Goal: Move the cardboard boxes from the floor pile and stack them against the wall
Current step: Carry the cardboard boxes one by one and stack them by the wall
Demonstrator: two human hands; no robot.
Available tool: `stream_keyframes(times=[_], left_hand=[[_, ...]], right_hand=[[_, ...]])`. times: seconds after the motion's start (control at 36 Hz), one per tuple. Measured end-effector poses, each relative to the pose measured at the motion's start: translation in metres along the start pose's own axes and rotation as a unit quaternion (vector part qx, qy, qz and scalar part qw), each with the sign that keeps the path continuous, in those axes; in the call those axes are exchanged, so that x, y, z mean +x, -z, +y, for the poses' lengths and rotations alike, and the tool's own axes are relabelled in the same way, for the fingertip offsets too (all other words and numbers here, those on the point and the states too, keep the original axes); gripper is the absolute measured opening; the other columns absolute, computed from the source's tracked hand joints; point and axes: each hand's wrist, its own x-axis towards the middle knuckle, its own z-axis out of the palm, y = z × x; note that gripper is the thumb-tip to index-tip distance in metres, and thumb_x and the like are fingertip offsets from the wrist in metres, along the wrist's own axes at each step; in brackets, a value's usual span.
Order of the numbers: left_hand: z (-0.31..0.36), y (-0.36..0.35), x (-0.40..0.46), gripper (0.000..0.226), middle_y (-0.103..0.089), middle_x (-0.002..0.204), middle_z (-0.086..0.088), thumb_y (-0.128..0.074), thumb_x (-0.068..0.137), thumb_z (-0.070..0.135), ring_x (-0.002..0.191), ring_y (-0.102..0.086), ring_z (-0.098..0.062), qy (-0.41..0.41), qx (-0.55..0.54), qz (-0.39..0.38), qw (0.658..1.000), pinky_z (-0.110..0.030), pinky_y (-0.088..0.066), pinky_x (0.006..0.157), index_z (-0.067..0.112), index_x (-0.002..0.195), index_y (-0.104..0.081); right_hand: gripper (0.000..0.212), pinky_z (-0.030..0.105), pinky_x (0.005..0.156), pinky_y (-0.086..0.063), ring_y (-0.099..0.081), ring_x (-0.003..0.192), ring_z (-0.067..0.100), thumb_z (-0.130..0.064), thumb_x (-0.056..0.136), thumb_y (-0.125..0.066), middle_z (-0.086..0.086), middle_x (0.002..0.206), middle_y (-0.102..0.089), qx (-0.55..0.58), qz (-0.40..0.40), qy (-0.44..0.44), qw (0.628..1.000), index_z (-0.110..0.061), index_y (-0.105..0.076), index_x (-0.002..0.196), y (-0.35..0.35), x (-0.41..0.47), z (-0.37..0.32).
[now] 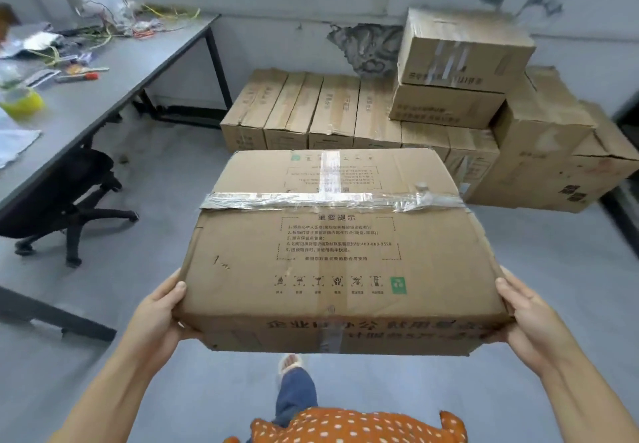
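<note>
Grey concrete floor (518, 269) and a stained white wall (311, 27) framed the scene, and in the middle of it hung the large brown cardboard box sealed with clear tape (332, 252), carried in the air at about waist height, short of the stacked boxes ahead. It looked fairly stiff but tired: its top bowed upward, its near edge was scuffed and its corners were dented, so it would probably flex if squeezed hard. Judging by the two-handed carry, it had some weight, though how much could not be told. The left hand (157, 318) clasped the near left corner, thumb on top and fingers curled beneath; the right hand (529, 318) did the same at the near right corner. Holding low at the bottom edges seemed the safest purchase, since the taped top offered only slippery film. Beyond it, a row of brown cartons (311, 110) stood against the wall, with taller piled cartons (463, 55) to the right. A grey table littered with wires and scraps (138, 72) and a black swivel chair (69, 193) stood to the left.
</note>
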Motion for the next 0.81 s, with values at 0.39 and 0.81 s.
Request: stream_keyframes(times=[0.39, 0.81], left_hand=[[0.123, -0.037, 0.208, 0.038, -0.064, 0.117, 0.002, -0.034, 0.103, 0.013, 0.1, -0.057, -0.029, -0.008, 0.03, -0.052, 0.998, -0.065, -0.044, 0.085, 0.028, 0.131, -0.054], [0.195, -0.141, 0.411, 0.037, -0.064, 0.114, 0.001, -0.032, 0.104, 0.012, 0.094, -0.057, -0.029, -0.007, 0.01, -0.008, 1.0, -0.056, -0.044, 0.078, 0.027, 0.129, -0.054]], right_hand=[[0.036, 0.045, 0.063, -0.047, -0.069, 0.066, 0.002, -0.016, 0.104, -0.03, -0.019, 0.082, -0.073, 0.03, 0.029, 0.01, 0.999, -0.028, -0.051, 0.131, -0.117, 0.141, -0.077], [0.033, 0.023, 0.066, -0.057, -0.068, 0.08, -0.002, -0.013, 0.103, -0.033, -0.017, 0.089, -0.074, 0.026, -0.027, 0.006, 0.999, -0.026, -0.054, 0.124, -0.195, 0.389, -0.188]])
